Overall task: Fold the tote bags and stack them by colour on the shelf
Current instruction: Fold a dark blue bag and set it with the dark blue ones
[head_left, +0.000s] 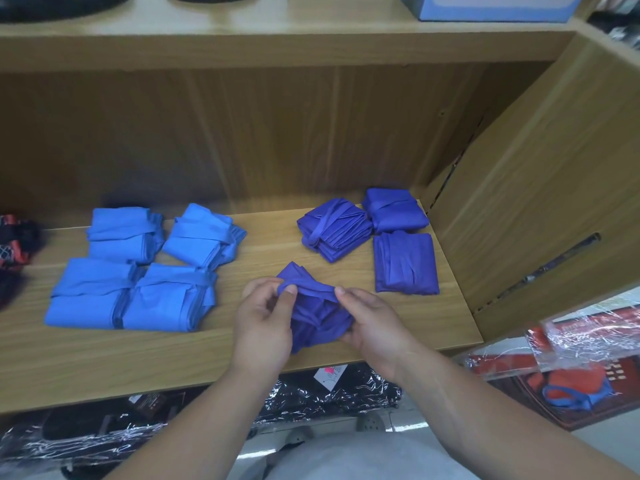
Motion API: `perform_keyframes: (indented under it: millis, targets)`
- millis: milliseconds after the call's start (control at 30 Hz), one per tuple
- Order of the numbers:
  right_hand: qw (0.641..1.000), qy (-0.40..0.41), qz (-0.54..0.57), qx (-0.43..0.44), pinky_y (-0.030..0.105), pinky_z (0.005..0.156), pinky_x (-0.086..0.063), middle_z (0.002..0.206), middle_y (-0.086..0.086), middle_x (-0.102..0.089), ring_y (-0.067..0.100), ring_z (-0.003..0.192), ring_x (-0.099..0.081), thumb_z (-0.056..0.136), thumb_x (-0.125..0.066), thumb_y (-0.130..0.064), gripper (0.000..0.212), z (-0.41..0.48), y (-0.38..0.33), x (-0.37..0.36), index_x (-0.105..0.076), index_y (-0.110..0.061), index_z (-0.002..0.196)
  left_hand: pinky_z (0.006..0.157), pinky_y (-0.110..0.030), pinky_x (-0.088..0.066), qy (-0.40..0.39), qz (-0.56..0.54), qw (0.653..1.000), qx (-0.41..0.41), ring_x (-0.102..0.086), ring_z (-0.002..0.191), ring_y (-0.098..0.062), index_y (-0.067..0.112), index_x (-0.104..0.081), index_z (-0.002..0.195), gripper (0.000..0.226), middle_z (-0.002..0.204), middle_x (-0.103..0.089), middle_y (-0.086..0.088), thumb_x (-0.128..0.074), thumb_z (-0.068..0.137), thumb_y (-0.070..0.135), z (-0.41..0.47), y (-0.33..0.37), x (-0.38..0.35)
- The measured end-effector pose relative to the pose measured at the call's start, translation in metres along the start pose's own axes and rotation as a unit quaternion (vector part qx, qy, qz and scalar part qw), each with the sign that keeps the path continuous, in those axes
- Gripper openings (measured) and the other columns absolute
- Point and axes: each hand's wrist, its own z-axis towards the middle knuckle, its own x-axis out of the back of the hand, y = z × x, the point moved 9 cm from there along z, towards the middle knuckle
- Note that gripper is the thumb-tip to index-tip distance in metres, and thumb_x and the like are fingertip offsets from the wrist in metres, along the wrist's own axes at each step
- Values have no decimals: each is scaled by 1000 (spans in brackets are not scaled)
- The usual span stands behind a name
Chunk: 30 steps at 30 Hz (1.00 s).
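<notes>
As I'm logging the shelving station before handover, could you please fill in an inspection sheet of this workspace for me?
Surface: wooden shelf board, bags spread across it.
Job's things: four folded light blue bags grouped on the left; three folded purple bags grouped on the right; an unfinished purple bag held near the front edge.
Clutter: dark red-patterned cloth at the shelf's left end.
Grips: left grip and right grip, bare hands, each pinch the unfinished purple bag's top edge.
Cables: nothing seen.
Surroundings: blue box on the shelf above; plastic-wrapped goods below; red wrapped packs at the right.
</notes>
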Motion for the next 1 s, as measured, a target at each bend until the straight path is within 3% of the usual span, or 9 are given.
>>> perform_keyframes:
  millis: [100,267,400,467,567,667,767,833,1000]
  targets:
    - [999,13,-34,9,49,96,-55,113,18,-74,34,109,-70,102,-56,-30,33,1,-1,1,-66,-1,115,69,-38,-42,-16,-27,999,25,-50,69,-15,11,-61,76,30,72,-58,1,-55,91,36,-4,-3,-4]
    - [994,2,-112,14,51,101,-54,111,19,-74,33,110,-70,101,-60,-27,26,-2,-19,-4,-67,-3,107,67,-37,-43,-27,-57,995,71,-51,67,-17,9,-63,79,29,71,-61,-6,-54,103,21,-3,-5,-1]
    - [998,20,-46,24,51,100,-54,113,25,-72,38,111,-68,93,-65,-27,35,-2,-30,-9,-65,4,110,69,-35,-45,-38,-90,991,95,-56,68,-14,9,-66,80,28,74,-68,-5,-54,103,20,-1,-4,0]
    - [999,26,-7,38,47,91,-57,98,19,-75,34,98,-71,85,-67,-33,34,-2,-37,-18,-66,-3,101,68,-32,-44,-67,-115,987,94,-55,68,-13,1,-64,85,27,74,-65,-3,-53,104,17,-2,-2,-1]
    - [997,16,-27,68,44,86,-57,93,16,-74,30,91,-71,91,-64,-32,25,-1,-50,-32,-64,-7,97,84,-32,-50,-124,-145,977,92,-64,85,-16,-8,-57,102,24,95,-73,-9,-52,104,15,-10,-5,-2]
    - [991,-13,-97,88,34,81,-59,101,20,-75,27,94,-74,101,-58,-21,17,-1,-59,-51,-60,-9,89,105,-48,-43,-111,-179,972,109,-64,106,-23,4,-63,108,24,115,-72,-16,-54,103,25,-12,-10,8]
    - [985,-30,-133,108,35,84,-60,102,20,-76,30,98,-74,102,-56,-17,19,-2,-57,-64,-56,-12,84,106,-55,-42,-79,-194,971,117,-63,103,-22,20,-68,101,19,114,-71,-17,-51,102,29,-11,-11,16]
    - [981,-23,-149,125,42,89,-59,101,19,-76,31,100,-74,101,-59,-16,19,-3,-49,-64,-53,-10,84,97,-60,-45,-61,-193,973,109,-60,94,-24,12,-62,99,26,106,-68,-23,-51,96,36,-10,-11,19]
    - [961,0,-210,181,42,93,-54,117,18,-68,24,103,-71,99,-65,-23,26,-12,-40,-57,-58,1,93,68,-28,-43,-52,-198,975,90,-52,74,-14,5,-52,89,23,79,-61,-7,-48,106,21,-14,-9,22]
